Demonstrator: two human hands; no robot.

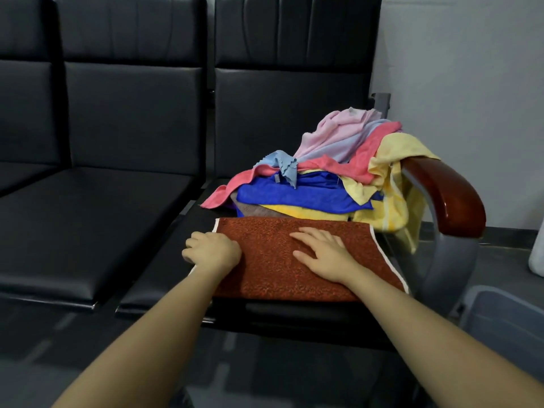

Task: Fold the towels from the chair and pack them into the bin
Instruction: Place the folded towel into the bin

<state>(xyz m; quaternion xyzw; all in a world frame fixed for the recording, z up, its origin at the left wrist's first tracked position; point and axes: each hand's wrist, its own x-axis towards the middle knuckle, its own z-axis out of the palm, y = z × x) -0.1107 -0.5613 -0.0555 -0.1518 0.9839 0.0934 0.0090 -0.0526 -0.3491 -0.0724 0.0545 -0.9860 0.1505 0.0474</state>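
1. The black padded seat (294, 312) in front of me carries everything; its wooden armrest (447, 195) runs along the right side.
2. A rust-brown towel (273, 260) lies flat across the front of the seat, its near edge reaching the seat's front lip.
3. My left hand (213, 251) grips that towel's left edge, and my right hand (325, 251) rests flat on top of it.
4. Behind it, a heap of towels (318, 178) sits on the same seat, with a yellow towel (394, 178) draped over the armrest.
5. The next seat (88, 225) to the left adjoins it.
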